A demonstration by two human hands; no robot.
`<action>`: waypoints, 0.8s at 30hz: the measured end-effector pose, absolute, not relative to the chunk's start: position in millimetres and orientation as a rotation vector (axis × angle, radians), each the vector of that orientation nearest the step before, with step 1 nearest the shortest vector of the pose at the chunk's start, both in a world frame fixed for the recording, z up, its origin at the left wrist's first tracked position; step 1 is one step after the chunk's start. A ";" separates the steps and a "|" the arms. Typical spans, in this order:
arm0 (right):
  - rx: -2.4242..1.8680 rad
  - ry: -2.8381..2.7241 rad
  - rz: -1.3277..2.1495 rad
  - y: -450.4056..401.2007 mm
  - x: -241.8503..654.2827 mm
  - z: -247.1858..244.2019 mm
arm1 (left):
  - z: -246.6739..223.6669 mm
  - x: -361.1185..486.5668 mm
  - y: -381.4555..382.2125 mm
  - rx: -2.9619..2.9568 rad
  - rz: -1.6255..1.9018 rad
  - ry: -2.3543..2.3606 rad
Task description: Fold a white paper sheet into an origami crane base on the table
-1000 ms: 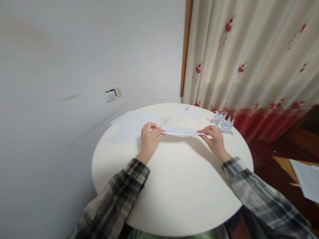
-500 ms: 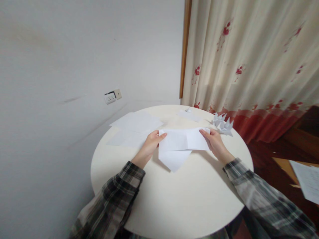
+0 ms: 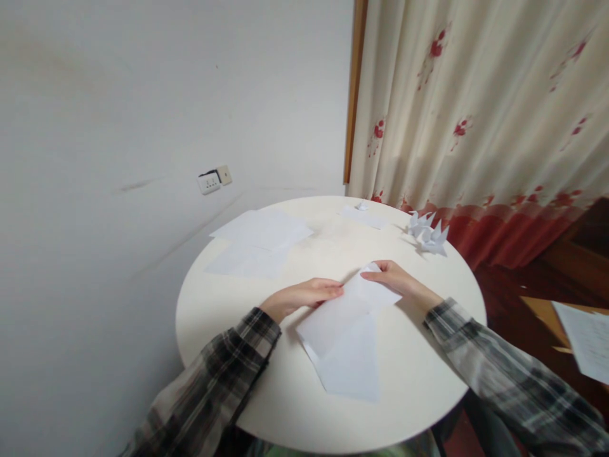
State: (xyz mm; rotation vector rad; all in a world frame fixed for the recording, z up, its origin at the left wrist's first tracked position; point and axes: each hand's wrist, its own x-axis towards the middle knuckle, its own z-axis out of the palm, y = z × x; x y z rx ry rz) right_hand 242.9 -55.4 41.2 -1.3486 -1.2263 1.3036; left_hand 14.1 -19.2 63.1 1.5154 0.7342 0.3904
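A folded sheet of white paper [image 3: 340, 333] is held slantwise above the near half of the round white table [image 3: 219, 343]. My left hand [image 3: 309, 293] grips its upper left edge, fingers closed over the fold. At the top corner my right hand [image 3: 387, 276] pinches the paper between thumb and fingers. One flap of the sheet hangs toward the table's front edge, and another point sticks out to the right below my right hand.
Loose white sheets [image 3: 259, 238] overlap at the table's far left. Folded paper cranes [image 3: 428, 235] stand at the right rim. A small folded paper piece [image 3: 361, 206] and another sheet [image 3: 364, 218] lie at the back. Behind hangs a flowered curtain [image 3: 476, 114], beside a wall [image 3: 143, 95].
The paper has turned from level to slanted and come nearer to me. My left hand has slid right and lower, closer to my right hand, which has shifted slightly left and down.
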 end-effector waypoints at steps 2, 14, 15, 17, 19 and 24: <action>-1.335 -1.251 1.300 -53.8 238.8 41.5 | 60.0 19.8 -21.8 1.479 0.282 0.644; -1.191 -1.067 1.202 -50.8 246.8 49.3 | 43.4 25.1 -17.3 1.395 0.343 0.634; -1.205 -1.076 1.213 -51.1 246.6 49.4 | 43.2 25.1 -17.3 1.399 0.340 0.635; -1.233 -1.084 1.229 -51.9 245.2 50.1 | 42.8 25.4 -17.5 1.409 0.334 0.629; -1.245 -1.070 1.245 -53.1 243.4 51.6 | 42.3 25.9 -17.7 1.420 0.332 0.617; -1.179 -1.020 1.305 -54.9 241.9 54.5 | 42.3 26.1 -18.7 1.436 0.302 0.569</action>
